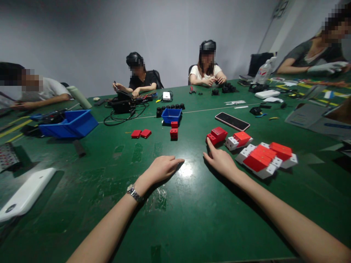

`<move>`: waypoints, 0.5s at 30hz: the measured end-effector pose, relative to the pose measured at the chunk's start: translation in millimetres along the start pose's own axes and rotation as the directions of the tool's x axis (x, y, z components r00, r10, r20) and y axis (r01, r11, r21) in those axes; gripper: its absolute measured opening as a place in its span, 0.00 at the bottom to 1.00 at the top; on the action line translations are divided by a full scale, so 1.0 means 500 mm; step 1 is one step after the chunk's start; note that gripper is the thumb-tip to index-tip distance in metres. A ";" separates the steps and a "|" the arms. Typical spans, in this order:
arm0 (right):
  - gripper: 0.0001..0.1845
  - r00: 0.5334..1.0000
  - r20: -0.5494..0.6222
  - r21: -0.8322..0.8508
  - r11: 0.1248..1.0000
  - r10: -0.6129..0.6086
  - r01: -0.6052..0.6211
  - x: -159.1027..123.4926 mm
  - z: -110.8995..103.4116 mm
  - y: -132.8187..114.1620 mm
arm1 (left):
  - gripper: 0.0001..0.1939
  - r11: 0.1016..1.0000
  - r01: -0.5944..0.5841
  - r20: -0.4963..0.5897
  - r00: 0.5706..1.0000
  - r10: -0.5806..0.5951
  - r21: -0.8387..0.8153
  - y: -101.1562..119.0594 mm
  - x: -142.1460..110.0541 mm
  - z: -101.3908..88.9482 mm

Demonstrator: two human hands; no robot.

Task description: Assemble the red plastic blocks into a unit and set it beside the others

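Observation:
My right hand (221,162) lies on the green table with its index finger stretched out and thumb apart. Its index fingertip touches the near end of a red block-shaped module (218,134). To the left, my left hand (164,170) rests on the tabletop with its fingers loosely extended and nothing visible in it. Beyond it stands a small red block with holes (174,134), with another red piece (174,124) behind. Two flat red pieces (141,134) lie further left. Beside my right hand are red-and-white modules: a single one (239,140) and a larger group (263,159).
A small blue bin (172,115) sits ahead, black round parts behind it. A phone (232,121) lies beyond the red modules. At left are a larger blue bin (70,124) and a white device (26,195). Several people sit around the table; a cardboard box (309,120) stands right.

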State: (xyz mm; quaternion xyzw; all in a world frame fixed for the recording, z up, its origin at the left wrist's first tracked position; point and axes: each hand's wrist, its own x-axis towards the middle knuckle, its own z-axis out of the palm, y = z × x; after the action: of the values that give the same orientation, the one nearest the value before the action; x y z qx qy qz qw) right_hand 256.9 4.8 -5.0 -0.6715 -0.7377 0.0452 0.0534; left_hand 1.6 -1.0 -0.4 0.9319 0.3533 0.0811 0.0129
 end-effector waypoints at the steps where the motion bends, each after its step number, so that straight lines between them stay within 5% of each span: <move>1: 0.36 1.000 0.000 0.002 1.000 -0.002 0.002 0.000 0.000 0.000 | 0.18 1.000 -0.002 -0.002 1.000 0.002 -0.004 0.000 0.000 0.000; 15: 0.36 1.000 0.002 0.031 1.000 0.006 -0.006 0.001 -0.001 0.000 | 0.18 1.000 -0.010 -0.017 1.000 0.010 -0.013 -0.002 -0.001 0.003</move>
State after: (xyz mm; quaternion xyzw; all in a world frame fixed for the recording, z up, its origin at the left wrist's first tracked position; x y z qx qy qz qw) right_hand 257.1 5.2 -4.6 -0.6727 -0.7350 0.0574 0.0629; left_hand 0.6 -0.6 -1.9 0.9328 0.3482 0.0915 0.0154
